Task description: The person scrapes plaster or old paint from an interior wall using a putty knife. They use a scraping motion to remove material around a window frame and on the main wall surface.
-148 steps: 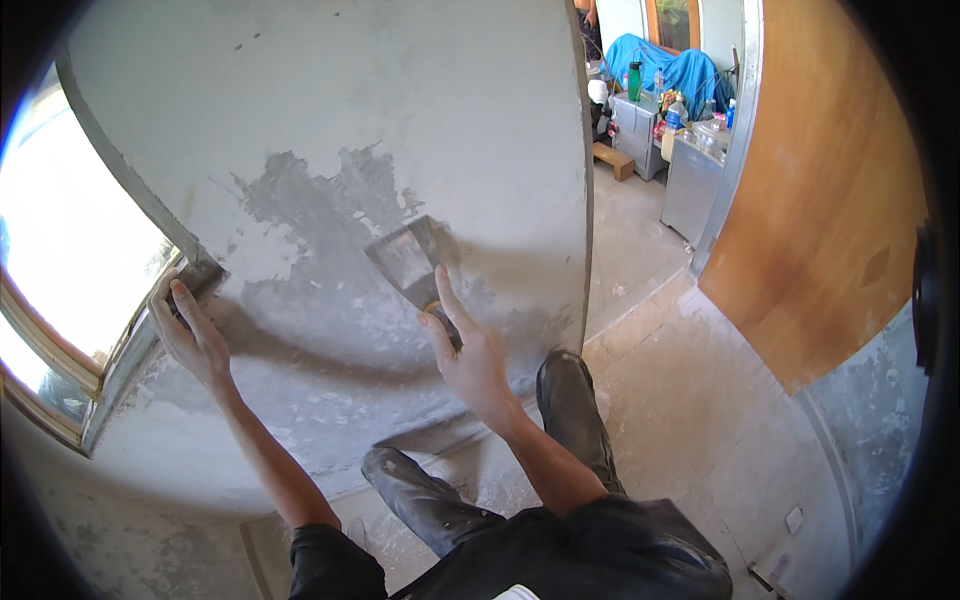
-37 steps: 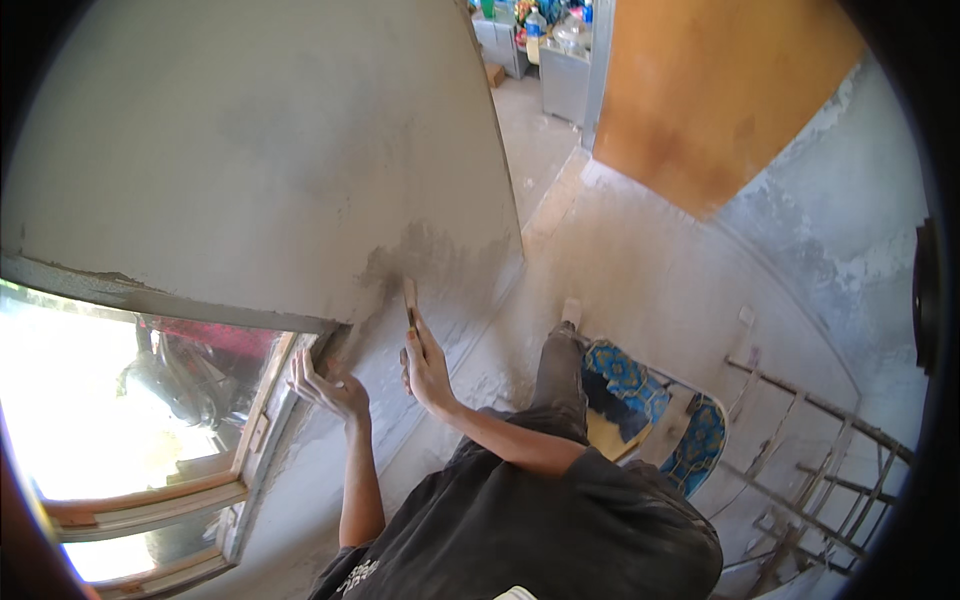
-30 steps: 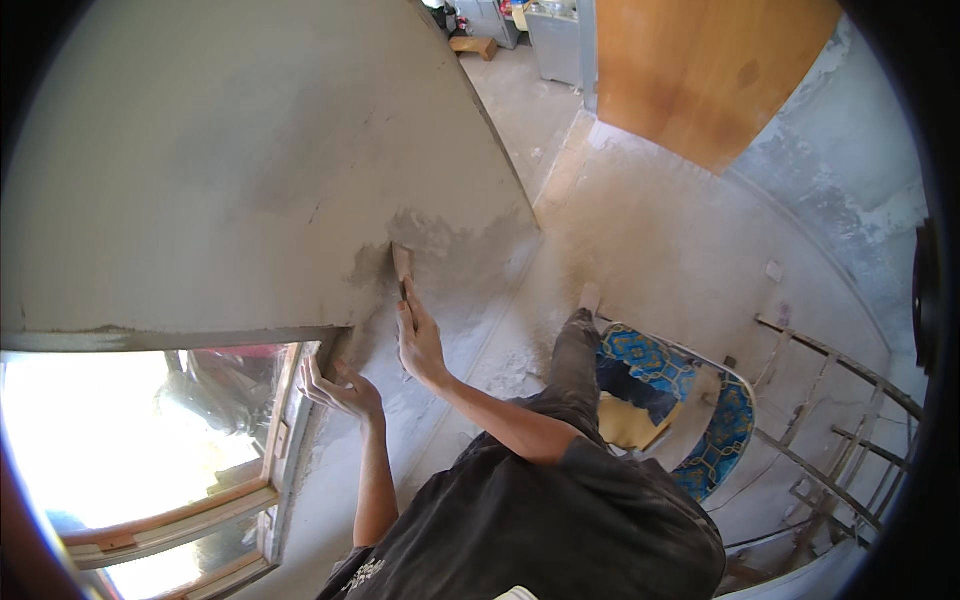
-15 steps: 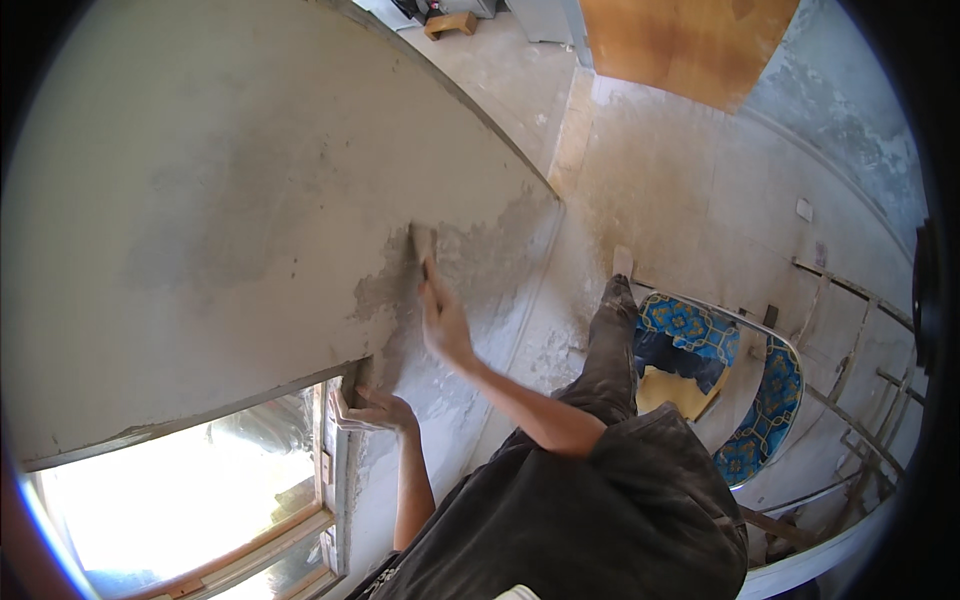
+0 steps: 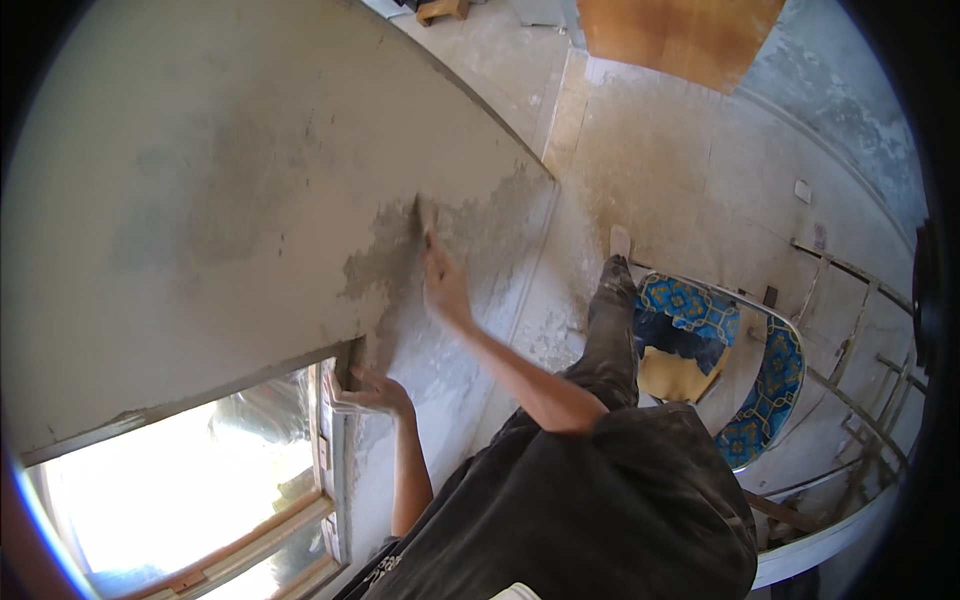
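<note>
My right hand (image 5: pixel 445 285) grips a scraper (image 5: pixel 424 215) against the grey plastered wall (image 5: pixel 200 230), at a darker mottled patch above and right of the window (image 5: pixel 190 500). The scraper's blade is seen nearly edge-on. My left hand (image 5: pixel 375 395) is raised at the window's upper right corner, fingers curled round or beside a dark shape (image 5: pixel 352 358); I cannot make out whether that is a held tool or part of the reveal.
A chair (image 5: pixel 765 390) with torn blue patterned padding stands beside my leg (image 5: pixel 615 320). Metal frames (image 5: pixel 860 290) lie or lean at the right. An orange-brown wooden panel (image 5: pixel 680 35), a wall edge and a small wooden stool (image 5: pixel 440 12) appear at the top.
Since the oldest frame my view has tilted and turned downward, bringing the chair and frames in. Over the last second the scraper moved slightly upward on the wall; my left hand stayed by the window corner.
</note>
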`<state>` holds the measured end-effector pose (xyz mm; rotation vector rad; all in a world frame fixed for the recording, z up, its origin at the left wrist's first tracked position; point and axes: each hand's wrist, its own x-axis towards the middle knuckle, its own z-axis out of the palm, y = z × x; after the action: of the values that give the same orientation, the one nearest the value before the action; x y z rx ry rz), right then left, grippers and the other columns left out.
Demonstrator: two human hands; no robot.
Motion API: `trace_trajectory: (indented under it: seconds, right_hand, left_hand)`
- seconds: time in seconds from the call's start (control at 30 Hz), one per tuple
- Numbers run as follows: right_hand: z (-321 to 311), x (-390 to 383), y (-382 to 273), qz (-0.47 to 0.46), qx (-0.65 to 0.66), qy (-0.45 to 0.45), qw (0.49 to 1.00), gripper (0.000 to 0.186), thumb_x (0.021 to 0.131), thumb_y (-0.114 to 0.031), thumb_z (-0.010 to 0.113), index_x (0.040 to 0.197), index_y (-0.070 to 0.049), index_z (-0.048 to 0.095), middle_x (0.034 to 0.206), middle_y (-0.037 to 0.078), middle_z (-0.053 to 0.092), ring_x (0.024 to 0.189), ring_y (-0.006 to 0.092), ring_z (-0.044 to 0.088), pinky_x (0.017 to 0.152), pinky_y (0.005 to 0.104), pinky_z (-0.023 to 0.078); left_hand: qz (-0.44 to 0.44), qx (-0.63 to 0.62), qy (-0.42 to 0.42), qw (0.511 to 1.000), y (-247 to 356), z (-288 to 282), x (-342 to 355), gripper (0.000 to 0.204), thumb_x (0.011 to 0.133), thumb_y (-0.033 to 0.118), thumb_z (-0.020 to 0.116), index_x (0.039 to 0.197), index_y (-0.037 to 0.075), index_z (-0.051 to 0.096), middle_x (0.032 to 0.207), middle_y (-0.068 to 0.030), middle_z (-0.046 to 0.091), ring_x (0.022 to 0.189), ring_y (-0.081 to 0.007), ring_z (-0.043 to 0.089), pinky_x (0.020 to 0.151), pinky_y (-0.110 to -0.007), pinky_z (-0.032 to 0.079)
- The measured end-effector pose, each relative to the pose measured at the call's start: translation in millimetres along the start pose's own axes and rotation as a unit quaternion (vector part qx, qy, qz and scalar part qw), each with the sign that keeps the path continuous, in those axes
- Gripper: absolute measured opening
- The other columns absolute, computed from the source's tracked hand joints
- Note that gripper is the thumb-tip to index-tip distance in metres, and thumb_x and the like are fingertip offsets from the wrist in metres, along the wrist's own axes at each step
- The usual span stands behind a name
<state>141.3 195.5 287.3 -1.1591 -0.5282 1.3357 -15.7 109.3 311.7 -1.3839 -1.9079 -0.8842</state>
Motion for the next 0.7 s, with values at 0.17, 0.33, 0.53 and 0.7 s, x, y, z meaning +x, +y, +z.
trace_trajectory:
  seconds: [0.17,0.33,0.53,0.7]
  right_hand:
    - [-5,-13,-12,0.076,-0.029,-0.061,0.995,0.050,0.105,-0.028,0.041,0.152,-0.016,0.032,0.058,-0.007,0.037,0.049,0.0040,0.037,0.044,0.0241,0.034]
    - [-23,15,-16,0.123,0.063,-0.055,0.989,0.049,0.104,-0.030,0.042,0.151,-0.019,0.033,0.055,-0.007,0.040,0.043,0.0053,0.037,0.041,0.0273,0.034]
    - [-5,10,10,0.089,0.022,-0.034,0.995,0.050,0.104,-0.030,0.043,0.152,-0.020,0.033,0.056,-0.006,0.039,0.043,0.0054,0.035,0.039,0.0276,0.032]
    - [-18,25,-19,0.178,0.098,-0.047,0.978,0.051,0.104,-0.031,0.042,0.152,-0.020,0.030,0.057,-0.005,0.042,0.042,0.0065,0.036,0.039,0.0285,0.033]
  left_hand:
    - [-0.007,0.035,0.002,0.999,-23,0,-7,0.037,0.095,0.022,0.056,0.123,-0.001,0.049,0.115,-0.0215,0.049,0.109,-0.0383,0.045,0.093,-0.053,0.035]
    - [-0.024,0.001,-0.001,1.000,-4,1,-1,0.036,0.095,0.021,0.056,0.122,-0.001,0.049,0.114,-0.0211,0.048,0.108,-0.0377,0.045,0.093,-0.054,0.035]
    - [-0.018,-0.003,-0.006,1.000,-9,0,1,0.036,0.095,0.020,0.057,0.122,-0.001,0.049,0.114,-0.0207,0.048,0.108,-0.0372,0.044,0.094,-0.053,0.036]
    - [-0.004,0.003,-0.009,1.000,-5,-4,0,0.035,0.095,0.019,0.057,0.122,-0.001,0.049,0.115,-0.0203,0.048,0.108,-0.0370,0.044,0.094,-0.053,0.036]
